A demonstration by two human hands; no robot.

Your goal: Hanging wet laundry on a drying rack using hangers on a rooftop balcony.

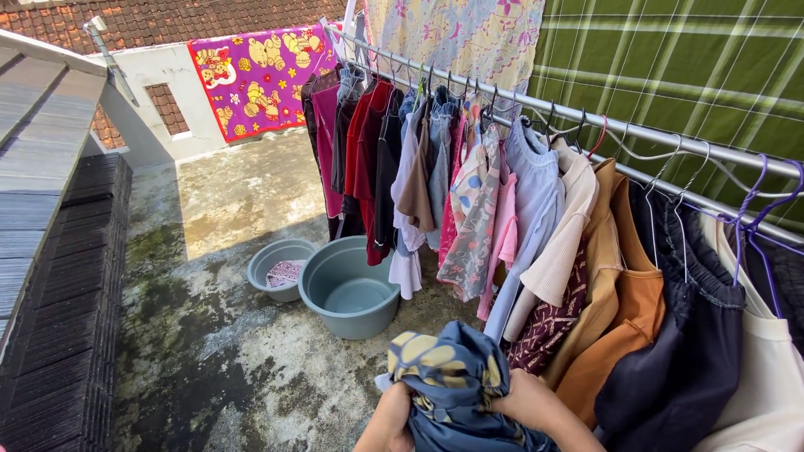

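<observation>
Both hands down at the bottom edge, bunched around a crumpled garment. Left hand (392, 418) gripping the dark blue cloth with yellow blobs (448, 377) from its left side, fingers curled into the folds. Right hand (529, 400) clamped on the other side, wrist angling in from the lower right. Cloth wadded up between the two, held up off the ground in front of the drying rack, not on a hanger.

Just beyond the cloth, a big grey-blue basin (347, 289) sitting on the stained concrete floor (226, 335), looks bare inside. Touching it on the left, a smaller grey basin (279, 266) with a bit of pinkish patterned fabric in it.

To the right, a metal rail (586, 117) running diagonally, packed with hung clothes: dark reds and blacks at the far end, a floral piece and pale lilac top in the middle, then an orange-brown garment (615, 310) and a navy one (678, 351) closest to the hands. Purple hanger (758, 222) at the near end.

Farther back, a bright magenta cartoon-print sheet (255, 77) draped over a white wall, and a green checked sheet (670, 59) behind the rail. Dark roof tiles (67, 335) stacked along the left.
</observation>
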